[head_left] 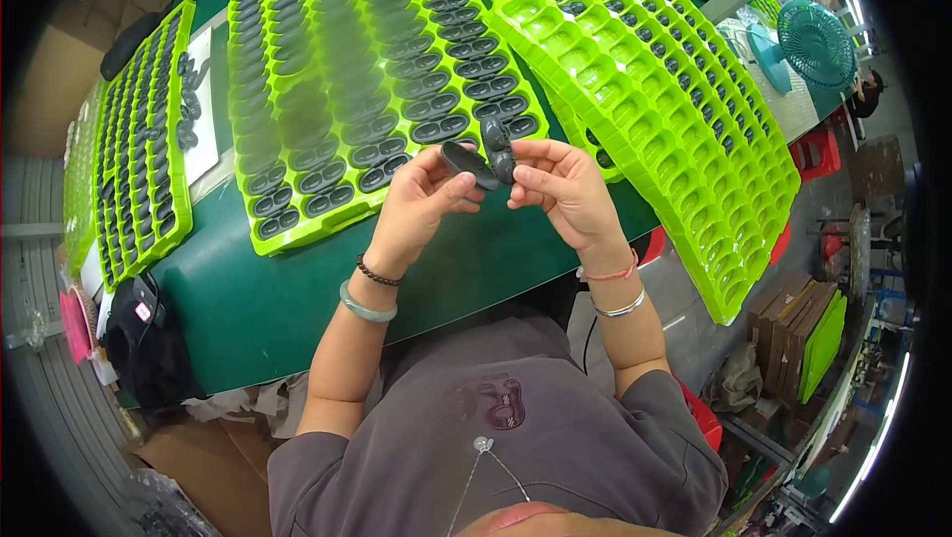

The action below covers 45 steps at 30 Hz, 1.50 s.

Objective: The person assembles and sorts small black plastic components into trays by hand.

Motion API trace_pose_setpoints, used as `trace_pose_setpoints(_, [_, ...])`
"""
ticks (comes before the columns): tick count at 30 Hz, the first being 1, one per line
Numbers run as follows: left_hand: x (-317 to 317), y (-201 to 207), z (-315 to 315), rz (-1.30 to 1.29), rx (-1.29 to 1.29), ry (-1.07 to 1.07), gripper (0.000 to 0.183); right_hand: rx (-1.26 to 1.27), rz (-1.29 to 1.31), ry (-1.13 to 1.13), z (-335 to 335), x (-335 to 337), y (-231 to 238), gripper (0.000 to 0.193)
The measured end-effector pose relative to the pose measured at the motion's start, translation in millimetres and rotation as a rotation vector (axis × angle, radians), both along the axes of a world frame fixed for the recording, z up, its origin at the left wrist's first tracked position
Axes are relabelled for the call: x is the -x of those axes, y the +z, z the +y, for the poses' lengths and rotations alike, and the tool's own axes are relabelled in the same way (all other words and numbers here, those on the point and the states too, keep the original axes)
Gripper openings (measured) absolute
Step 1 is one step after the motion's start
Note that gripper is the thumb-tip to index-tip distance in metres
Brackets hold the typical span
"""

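Note:
My left hand (418, 202) pinches a dark oval shell (468, 164) that looks hollow on its upper side. Close beside it, my right hand (567, 188) grips a dark two-lobed plastic insert (498, 148) between thumb and fingers. The two pieces are very near each other; whether they touch I cannot tell. Both hands are over the near edge of a lime-green tray (342, 217), whose pockets hold rows of dark oval pieces with paired hollows. Part of this tray's surface looks hazy.
To the right, another lime-green tray (684, 205) lies tilted, its nearer pockets bare. A third filled tray (149, 140) stands left, near loose dark parts (188, 106) on a white sheet. The green table (288, 309) bears a black bag (142, 334) at its left edge. A teal fan (815, 44) is far right.

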State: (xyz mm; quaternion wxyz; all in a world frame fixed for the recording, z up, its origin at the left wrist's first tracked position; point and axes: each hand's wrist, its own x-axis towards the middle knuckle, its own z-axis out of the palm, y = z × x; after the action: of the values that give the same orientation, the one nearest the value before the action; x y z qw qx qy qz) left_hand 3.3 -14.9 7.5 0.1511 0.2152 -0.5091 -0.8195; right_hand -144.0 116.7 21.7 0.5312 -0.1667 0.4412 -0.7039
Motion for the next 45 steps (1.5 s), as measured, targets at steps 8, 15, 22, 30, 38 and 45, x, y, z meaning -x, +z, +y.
trace_pose_setpoints(8, [1, -1, -1, 0.021, 0.030, -0.015, 0.024, -0.069, 0.740, -0.175, -9, -23, 0, 0.018])
trace_pose_setpoints(15, [-1, -1, -1, 0.021, 0.034, 0.017, 0.025, 0.045, 1.480, -0.387, -12, -37, -1, 0.020])
trace_pose_setpoints(22, [-2, 1, 1, 0.050, 0.068, 0.041, 0.029, -0.003, 1.610, -0.330, -10, -44, -2, 0.030])
trace_pose_setpoints(30, [-1, 4, 7, 0.022, 0.100, 0.059, 0.024, -0.056, 1.190, -0.275, -10, -40, -4, 0.021])
trace_pose_setpoints(38, [0, 7, 13, -0.047, 0.123, 0.024, 0.023, -0.169, 0.700, -0.112, -8, -29, -9, 0.017])
trace_pose_setpoints(45, [-8, -2, 3, -0.170, 0.497, 0.037, 0.017, -0.213, 0.993, -0.048, -8, -30, -4, 0.013])
